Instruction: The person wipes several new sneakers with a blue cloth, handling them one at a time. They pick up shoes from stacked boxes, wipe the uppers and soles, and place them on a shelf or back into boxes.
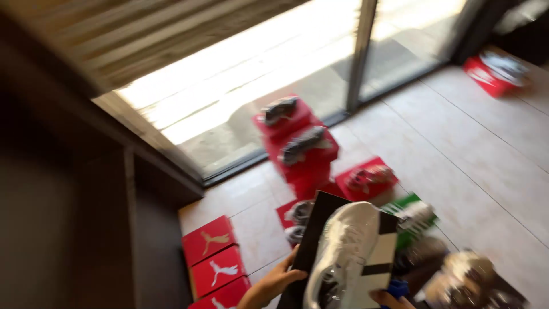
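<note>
1. The left hand [273, 281] has its fingers clamped on the edge of a black shoebox [320, 229] low in view, a white shoe [343, 252] lying on it.
2. The right hand [389, 298] touches the box's lower edge; I cannot tell how its fingers are set.
3. Red boxes [214, 257] sit on the pale tiled floor [457, 154].
4. A glass sliding door [274, 63] lets in bright daylight.
</note>
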